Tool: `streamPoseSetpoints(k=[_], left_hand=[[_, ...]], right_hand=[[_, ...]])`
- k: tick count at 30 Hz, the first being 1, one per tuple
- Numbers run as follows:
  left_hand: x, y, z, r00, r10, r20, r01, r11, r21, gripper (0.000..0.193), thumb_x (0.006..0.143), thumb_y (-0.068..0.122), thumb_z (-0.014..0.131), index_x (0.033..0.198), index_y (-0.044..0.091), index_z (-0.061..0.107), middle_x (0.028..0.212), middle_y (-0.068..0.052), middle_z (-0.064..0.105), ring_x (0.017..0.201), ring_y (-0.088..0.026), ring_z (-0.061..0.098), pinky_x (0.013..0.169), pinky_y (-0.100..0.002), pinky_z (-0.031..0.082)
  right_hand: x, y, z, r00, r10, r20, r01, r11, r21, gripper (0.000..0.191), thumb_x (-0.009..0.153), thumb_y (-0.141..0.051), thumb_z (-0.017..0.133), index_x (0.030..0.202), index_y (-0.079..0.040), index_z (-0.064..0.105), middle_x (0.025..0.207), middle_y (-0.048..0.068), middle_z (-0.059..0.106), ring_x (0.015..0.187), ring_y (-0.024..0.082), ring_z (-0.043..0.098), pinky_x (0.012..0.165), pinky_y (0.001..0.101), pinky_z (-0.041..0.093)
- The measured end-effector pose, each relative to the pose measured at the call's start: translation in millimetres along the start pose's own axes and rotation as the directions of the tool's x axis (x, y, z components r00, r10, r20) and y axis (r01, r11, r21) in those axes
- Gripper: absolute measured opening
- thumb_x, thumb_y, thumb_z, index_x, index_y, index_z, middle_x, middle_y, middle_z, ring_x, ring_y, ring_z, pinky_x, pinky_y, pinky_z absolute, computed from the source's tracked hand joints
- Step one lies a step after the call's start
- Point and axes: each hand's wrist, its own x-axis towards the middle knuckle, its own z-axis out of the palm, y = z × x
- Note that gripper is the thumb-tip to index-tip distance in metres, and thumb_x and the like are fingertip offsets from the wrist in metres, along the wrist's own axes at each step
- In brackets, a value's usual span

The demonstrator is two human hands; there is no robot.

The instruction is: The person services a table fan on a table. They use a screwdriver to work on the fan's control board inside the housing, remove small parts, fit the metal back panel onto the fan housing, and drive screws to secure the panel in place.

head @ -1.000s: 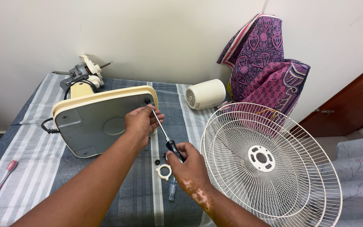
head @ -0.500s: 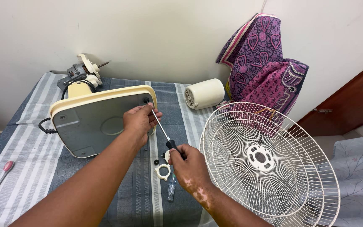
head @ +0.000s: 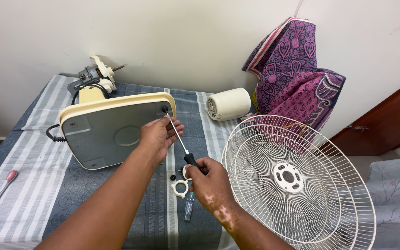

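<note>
Near the centre of the frame, the right hand (head: 213,181) is closed around the black handle of a screwdriver (head: 180,140), whose shaft slants up and left to a screw hole at the upper right corner of the fan base (head: 112,132). That base stands tilted on its edge, grey underside facing the camera, on the striped bedcover (head: 28,185). The left hand (head: 159,135) lies against the underside, its fingers closed lightly on the shaft just below the tip.

To turn this screw well, the tip likely needs to sit square in the head, with the left hand bracing the base so it does not rock.

Below the hands lie a white plastic ring (head: 180,188), small dark bits and a second, clear-handled screwdriver (head: 189,206). A wire fan guard (head: 297,178) fills the lower right; a cream motor cover (head: 229,104) lies above it, and the motor assembly (head: 95,76) sits at upper left.
</note>
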Motion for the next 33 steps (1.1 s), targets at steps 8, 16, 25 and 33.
streamPoseSetpoints(k=[8,16,25,33], left_hand=[[-3,5,5,0.999,0.002,-0.042,-0.001,1.000,0.019,0.017,0.099,0.016,0.062,0.101,-0.001,0.064,0.096,-0.013,0.072,0.088,-0.024,0.075,0.081,-0.038,0.064],[-5,8,6,0.999,0.000,-0.053,0.001,1.000,0.020,0.015,0.098,0.014,0.064,0.100,0.000,0.065,0.093,-0.012,0.072,0.086,-0.024,0.075,0.080,-0.038,0.064],[3,2,0,1.000,-0.012,-0.028,0.012,1.000,-0.009,0.017,0.098,0.017,0.064,0.103,0.000,0.064,0.094,-0.011,0.071,0.087,-0.024,0.074,0.082,-0.039,0.063],[-1,-9,3,0.999,-0.039,0.009,0.039,0.998,-0.040,0.025,0.102,0.024,0.055,0.107,0.001,0.063,0.099,-0.013,0.072,0.089,-0.026,0.074,0.083,-0.042,0.063]], right_hand=[[1,-5,-3,1.000,0.015,0.011,-0.013,0.990,-0.138,0.024,0.094,-0.026,0.066,0.100,-0.003,0.065,0.078,0.004,0.067,0.056,0.010,0.061,0.046,0.0258,0.048],[-3,-9,-3,0.999,0.028,-0.033,-0.033,0.985,-0.171,0.028,0.089,-0.026,0.072,0.101,-0.003,0.061,0.076,0.007,0.065,0.057,0.012,0.064,0.047,0.0283,0.053],[1,-1,-4,1.000,0.000,0.007,0.001,0.995,-0.096,0.028,0.097,-0.027,0.062,0.094,-0.001,0.070,0.073,0.004,0.069,0.052,0.009,0.060,0.044,0.0270,0.047],[4,-5,1,0.999,0.035,0.002,-0.035,0.997,-0.076,0.029,0.095,-0.027,0.061,0.095,0.000,0.070,0.072,0.003,0.070,0.051,0.010,0.060,0.042,0.0261,0.046]])
